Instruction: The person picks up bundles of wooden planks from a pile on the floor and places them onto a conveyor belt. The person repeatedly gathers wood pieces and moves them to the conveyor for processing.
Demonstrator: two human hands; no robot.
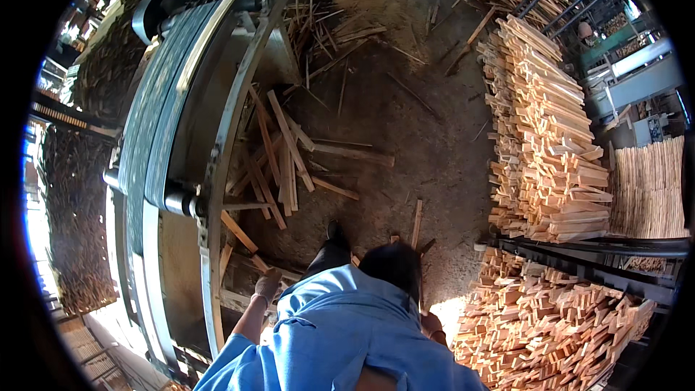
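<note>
Low at the left, my left hand (268, 284) reaches down beside the metal frame of a belt conveyor (161, 130). A wooden slat (242, 235) ends at its fingertips; whether they grip it is too small to make out. My right hand (434, 326) is mostly hidden beside my blue shirt, and its fingers do not show. Close to it, a narrow upright-looking slat (417, 223) runs down partly behind my dark-clothed leg (392, 269). Ahead of my left hand, a loose heap of slats (279, 156) lies on the floor against the conveyor.
One pale strip (205, 43) rides on the conveyor belt. To the right stand tall stacks of cut slats (546, 145), with another stack (543, 318) nearer, divided by dark metal rails (594, 247). Scrap sticks (337, 32) litter the dirt floor (434, 137) farther ahead.
</note>
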